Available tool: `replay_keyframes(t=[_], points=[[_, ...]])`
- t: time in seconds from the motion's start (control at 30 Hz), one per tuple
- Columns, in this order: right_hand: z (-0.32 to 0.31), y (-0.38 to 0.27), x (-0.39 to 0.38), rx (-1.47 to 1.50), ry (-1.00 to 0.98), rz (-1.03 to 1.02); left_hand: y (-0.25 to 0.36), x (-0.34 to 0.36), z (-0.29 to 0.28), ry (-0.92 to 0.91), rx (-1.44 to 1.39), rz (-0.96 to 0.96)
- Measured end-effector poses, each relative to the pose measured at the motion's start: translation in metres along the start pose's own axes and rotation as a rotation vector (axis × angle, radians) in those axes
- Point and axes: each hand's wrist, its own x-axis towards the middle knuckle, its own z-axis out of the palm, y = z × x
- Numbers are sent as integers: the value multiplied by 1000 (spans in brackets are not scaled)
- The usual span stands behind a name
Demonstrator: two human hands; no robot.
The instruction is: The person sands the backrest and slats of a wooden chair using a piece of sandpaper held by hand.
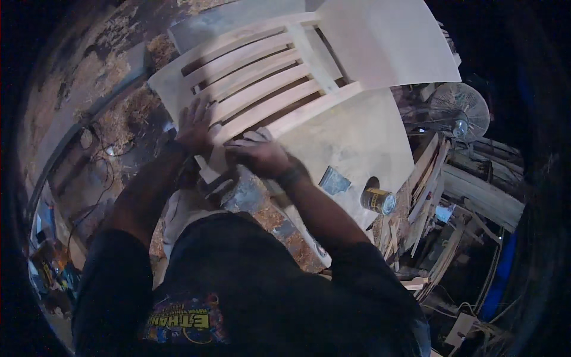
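Note:
A pale wooden slatted frame (262, 110) lies on a light board (357, 140) in front of me. It has several long, slightly bowed slats and a crosspiece (311, 56) toward the far right. My left hand (195, 128) rests on the frame's near left end, its fingers stretched out and apart. Just right of it, my right hand (262, 157) is closed at the near end of the slats. Pale material shows at its fingers, too blurred to name. Below both hands, a short wooden end piece (209, 172) sticks out toward me.
On the board's right side lie a small grey sheet (335, 181) and a tipped tin can (377, 201). A large pale panel (389, 44) covers the far right. Beyond are a round fan (459, 113) and piled timber offcuts (482, 196). Wood shavings (122, 89) cover the ground at left.

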Motion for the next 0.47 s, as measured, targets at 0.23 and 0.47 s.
replay_keyframes(t=[0.23,0.47], points=[[-139,164,-15,-138,-52,235,7,-1,-18,-90,-22,-51],[-65,54,5,-61,-228,103,19,2,-40,-156,-100,-111]])
